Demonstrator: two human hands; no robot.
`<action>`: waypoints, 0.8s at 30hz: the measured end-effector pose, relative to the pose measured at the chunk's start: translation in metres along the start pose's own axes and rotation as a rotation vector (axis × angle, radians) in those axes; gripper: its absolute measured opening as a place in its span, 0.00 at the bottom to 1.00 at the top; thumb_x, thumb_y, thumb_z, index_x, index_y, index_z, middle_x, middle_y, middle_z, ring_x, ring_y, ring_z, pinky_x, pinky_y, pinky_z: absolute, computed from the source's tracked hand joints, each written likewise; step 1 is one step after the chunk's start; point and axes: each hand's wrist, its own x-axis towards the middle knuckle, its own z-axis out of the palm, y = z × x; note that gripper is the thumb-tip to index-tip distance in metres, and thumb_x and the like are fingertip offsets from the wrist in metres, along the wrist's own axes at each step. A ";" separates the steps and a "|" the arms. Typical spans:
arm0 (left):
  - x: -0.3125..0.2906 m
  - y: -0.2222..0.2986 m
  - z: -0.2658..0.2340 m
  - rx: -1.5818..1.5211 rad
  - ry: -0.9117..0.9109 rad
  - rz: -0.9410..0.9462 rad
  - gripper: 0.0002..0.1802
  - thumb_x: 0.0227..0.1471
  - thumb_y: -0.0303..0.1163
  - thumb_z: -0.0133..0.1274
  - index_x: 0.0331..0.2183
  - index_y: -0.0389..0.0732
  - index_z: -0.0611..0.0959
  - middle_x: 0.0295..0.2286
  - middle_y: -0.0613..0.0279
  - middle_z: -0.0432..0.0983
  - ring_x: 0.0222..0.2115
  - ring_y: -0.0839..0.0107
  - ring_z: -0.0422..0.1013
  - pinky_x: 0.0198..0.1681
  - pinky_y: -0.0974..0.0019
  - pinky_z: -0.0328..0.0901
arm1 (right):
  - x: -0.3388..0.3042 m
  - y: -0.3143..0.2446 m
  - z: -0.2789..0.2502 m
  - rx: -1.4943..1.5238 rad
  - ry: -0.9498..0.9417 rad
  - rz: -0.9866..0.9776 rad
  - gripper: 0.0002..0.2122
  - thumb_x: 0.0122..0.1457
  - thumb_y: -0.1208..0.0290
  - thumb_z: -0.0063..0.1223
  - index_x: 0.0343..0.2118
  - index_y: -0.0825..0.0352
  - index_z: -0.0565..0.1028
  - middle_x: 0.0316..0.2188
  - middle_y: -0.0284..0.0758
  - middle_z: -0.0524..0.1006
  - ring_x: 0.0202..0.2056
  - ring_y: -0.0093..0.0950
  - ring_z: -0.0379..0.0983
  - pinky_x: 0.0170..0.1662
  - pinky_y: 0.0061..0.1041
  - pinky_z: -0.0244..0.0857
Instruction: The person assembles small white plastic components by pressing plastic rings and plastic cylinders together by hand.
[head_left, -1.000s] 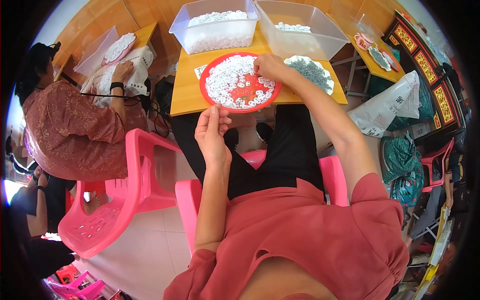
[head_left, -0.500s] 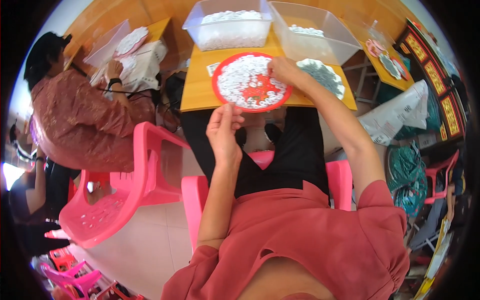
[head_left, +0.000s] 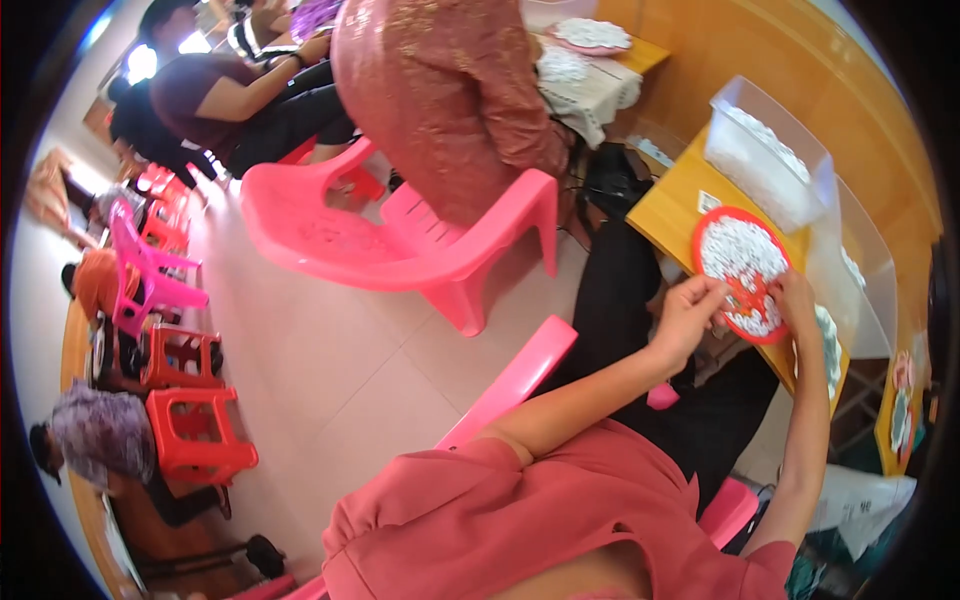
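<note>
A round red plate (head_left: pixel 703 250) lies on the yellow table, heaped with small white round pieces (head_left: pixel 738 250); a patch of its red bottom shows between them. My left hand (head_left: pixel 690 315) is at the plate's near left rim, thumb and fingertips pinched together. Whatever it may hold is too small to make out. At the plate's right side, my right hand (head_left: pixel 795 300) reaches down with its fingers drawn together at the white pieces. The fingertips are partly hidden, so what is between them cannot be seen.
Beyond the plate stands a clear plastic bin (head_left: pixel 765 165) of white pieces, beside another clear bin (head_left: pixel 870 290). A second heaped plate (head_left: pixel 830 350) sits right of my right hand. A pink chair (head_left: pixel 400 250) and a person in a patterned brown top (head_left: pixel 440 90) are at left.
The view has swung left and tilted, shifting table and plate to the right. My left hand is now closer to the plate's rim; my right hand stays at its right side.
</note>
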 end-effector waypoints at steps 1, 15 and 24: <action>-0.005 0.003 0.004 -0.029 -0.006 -0.031 0.10 0.66 0.37 0.56 0.36 0.42 0.85 0.27 0.73 0.79 0.23 0.87 0.70 0.27 0.81 0.60 | -0.004 0.004 0.000 0.010 0.004 -0.025 0.08 0.54 0.67 0.63 0.30 0.67 0.85 0.31 0.47 0.82 0.36 0.48 0.80 0.40 0.45 0.73; -0.006 -0.005 0.013 0.052 -0.007 -0.036 0.07 0.64 0.37 0.58 0.36 0.44 0.84 0.25 0.71 0.79 0.22 0.83 0.73 0.25 0.78 0.64 | -0.007 0.063 0.046 -0.068 0.036 -0.010 0.11 0.63 0.66 0.52 0.37 0.71 0.76 0.39 0.53 0.78 0.42 0.53 0.76 0.45 0.48 0.69; 0.021 -0.043 0.021 0.341 -0.029 0.079 0.09 0.64 0.32 0.58 0.40 0.36 0.85 0.28 0.70 0.81 0.27 0.83 0.73 0.30 0.77 0.63 | -0.055 0.015 -0.015 0.742 0.326 0.176 0.07 0.64 0.71 0.55 0.35 0.71 0.76 0.26 0.34 0.78 0.28 0.23 0.75 0.35 0.24 0.70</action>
